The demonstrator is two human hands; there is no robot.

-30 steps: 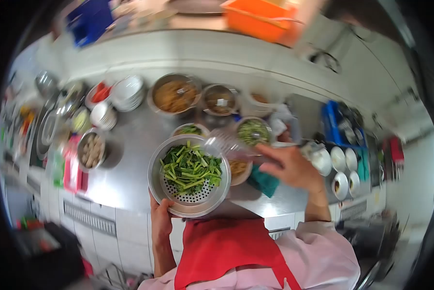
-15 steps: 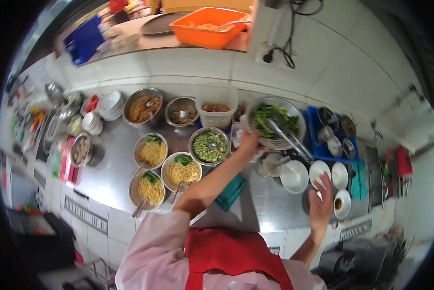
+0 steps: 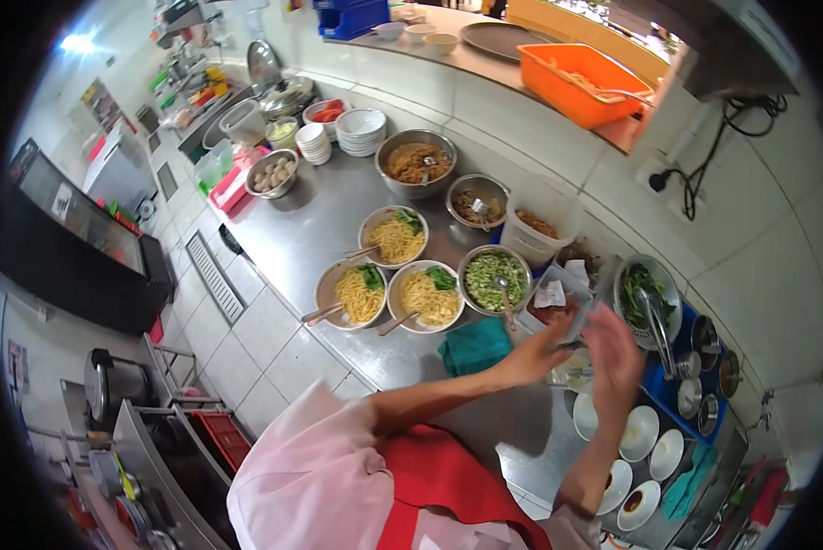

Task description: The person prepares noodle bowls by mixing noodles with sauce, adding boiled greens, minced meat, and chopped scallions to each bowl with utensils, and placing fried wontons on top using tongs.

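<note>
My left hand (image 3: 532, 359) is over the counter beside a clear plastic container (image 3: 558, 298) that holds reddish food and a white paper. Its fingers are pressed together by a translucent, lid-like edge (image 3: 584, 313); what they grip is unclear. Close on its right, my right hand (image 3: 613, 346) is raised and smeared by motion, so its grip is hidden. Behind it a metal colander (image 3: 675, 312) of leafy greens stands with tongs (image 3: 654, 325) in it. To the left are a bowl of chopped green onions (image 3: 494, 280) and three bowls of noodles with greens (image 3: 430, 298).
Several white bowls (image 3: 639, 433) stand at the right, some with dark sauce, near a blue tray (image 3: 659, 380) of metal pots. A teal cloth (image 3: 476, 346) lies before me. Metal bowls (image 3: 416, 163) line the wall. An orange bin (image 3: 581, 87) sits on the ledge.
The view has turned left, shifting the counter rightward. My left hand has left the colander's rim for the clear container. My right hand has come from above the white bowls to beside it.
</note>
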